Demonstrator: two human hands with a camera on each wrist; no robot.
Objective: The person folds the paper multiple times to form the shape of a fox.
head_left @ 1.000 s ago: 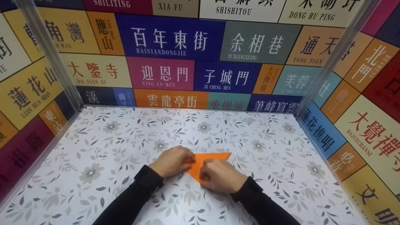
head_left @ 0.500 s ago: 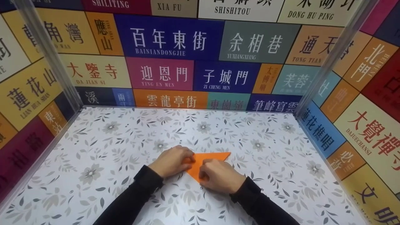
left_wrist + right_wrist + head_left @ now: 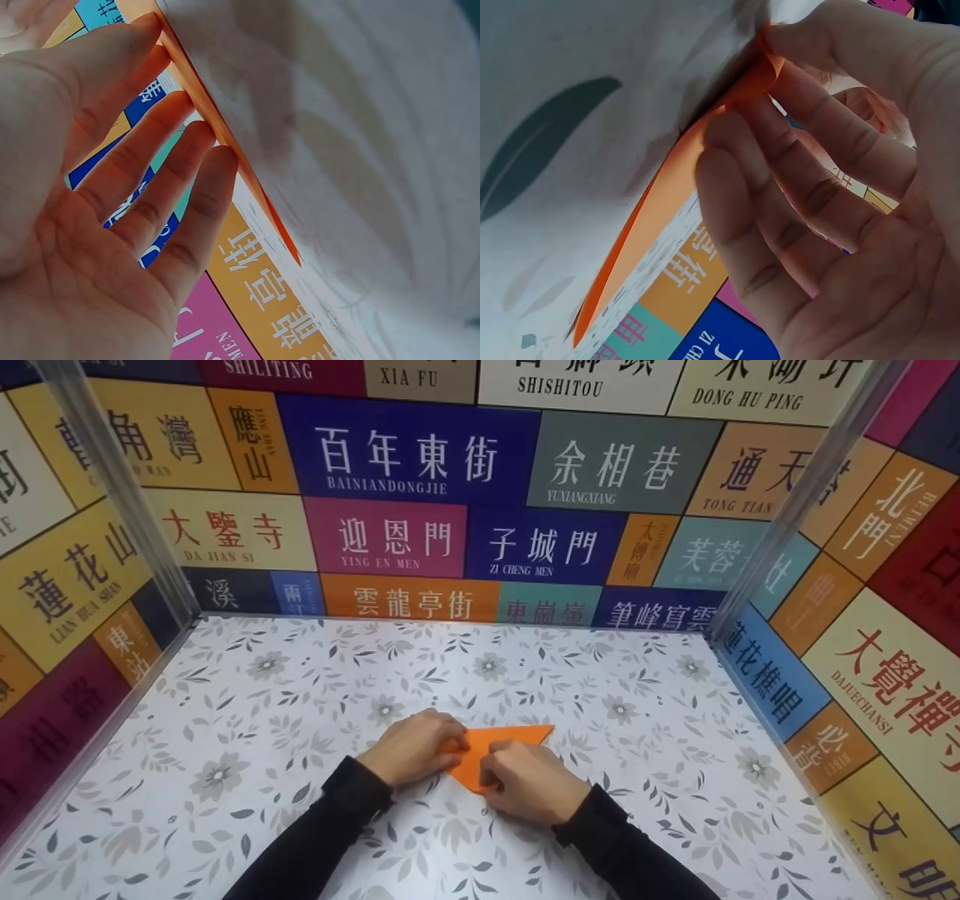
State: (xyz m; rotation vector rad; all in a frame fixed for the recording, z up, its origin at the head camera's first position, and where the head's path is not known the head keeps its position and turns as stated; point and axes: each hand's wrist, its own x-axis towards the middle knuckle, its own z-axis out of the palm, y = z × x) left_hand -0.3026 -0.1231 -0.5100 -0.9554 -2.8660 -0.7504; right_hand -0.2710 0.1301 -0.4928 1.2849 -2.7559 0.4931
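A folded piece of orange paper (image 3: pixel 480 740), roughly triangular, lies on the tabletop between the two hands. My left hand (image 3: pixel 417 746) rests its fingertips along the paper's left side, fingers loosely extended, as the left wrist view shows. On the near right, my right hand (image 3: pixel 534 782) pinches the near corner between thumb and fingers. In the right wrist view the paper (image 3: pixel 649 210) bends upward at the thumb (image 3: pixel 802 37), while the other fingertips touch its surface. The right hand covers part of the paper in the head view.
A white tabletop (image 3: pixel 337 675) with a grey leaf and flower print spreads around the hands. Colourful panels with Chinese lettering (image 3: pixel 405 457) stand at the back and both sides, joined by clear corner strips (image 3: pixel 780 525).
The paper's near corner has been turned up and away from me by the right fingers, so the near edge looks blunter. The left hand has stayed in place.
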